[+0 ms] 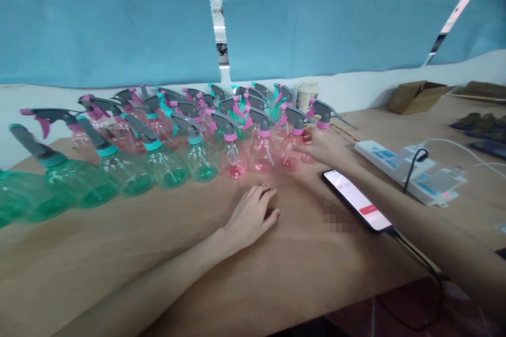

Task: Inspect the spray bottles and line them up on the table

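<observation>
My left hand (250, 217) rests on the brown tabletop with its fingers loosely spread and nothing in them. My right hand (326, 147) reaches to the right end of the front row, its thumb and fingers bent around a spray bottle (322, 125) with a pink collar and grey head. The hand hides most of that bottle's body. Just left of it stands another clear pink spray bottle (291, 155), close to my thumb. Pink-collared bottles and green spray bottles (202, 160) with turquoise collars continue along the front row, a little liquid in their bases.
More spray bottles (160, 121) crowd behind the front row. A phone (356, 200) showing a timer lies under my right forearm, its cable trailing off the table edge. To the right are a white power strip (411, 171) with plugs and a cardboard box (415, 97). A paper cup (307, 96) stands behind.
</observation>
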Demonstrator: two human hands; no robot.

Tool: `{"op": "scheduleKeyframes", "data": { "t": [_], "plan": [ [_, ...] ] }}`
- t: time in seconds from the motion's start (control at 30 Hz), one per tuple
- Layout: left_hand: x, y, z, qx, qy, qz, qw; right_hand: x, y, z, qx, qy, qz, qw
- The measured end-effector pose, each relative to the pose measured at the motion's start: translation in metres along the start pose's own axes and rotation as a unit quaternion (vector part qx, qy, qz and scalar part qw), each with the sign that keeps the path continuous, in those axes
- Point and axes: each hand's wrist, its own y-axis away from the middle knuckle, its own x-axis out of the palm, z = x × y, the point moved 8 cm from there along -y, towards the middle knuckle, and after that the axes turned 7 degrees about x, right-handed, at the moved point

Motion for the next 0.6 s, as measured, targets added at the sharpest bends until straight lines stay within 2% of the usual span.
{"op": "scheduleKeyframes", "data": {
  "t": [0.17, 0.3, 0.4, 0.47, 0.53, 0.6],
  "plan": [
    [-0.001, 0.0, 0.0, 0.0, 0.003, 0.002, 1.0, 0.002, -0.003, 0.001, -0.015, -0.013, -0.018, 1.0],
    [-0.001, -0.001, 0.0, -0.004, 0.012, -0.001, 1.0, 0.003, 0.004, -0.009, -0.018, -0.122, -0.025, 0.992],
    [0.0, -0.001, 0.001, -0.007, 0.01, 0.003, 1.0, -0.007, 0.012, -0.033, -0.009, -0.172, -0.066, 0.983],
    [0.0, -0.001, 0.0, -0.008, 0.007, 0.006, 1.0, -0.014, 0.012, -0.055, 0.001, -0.154, -0.089, 0.984],
    [0.0, -0.002, 0.0, -0.009, 0.004, 0.01, 1.0, -0.021, 0.008, -0.083, 0.038, -0.116, -0.136, 0.983],
    [0.0, -0.003, -0.001, -0.009, 0.002, 0.011, 1.0, -0.021, -0.002, -0.108, 0.085, -0.119, -0.154, 0.977]
  ]
}}
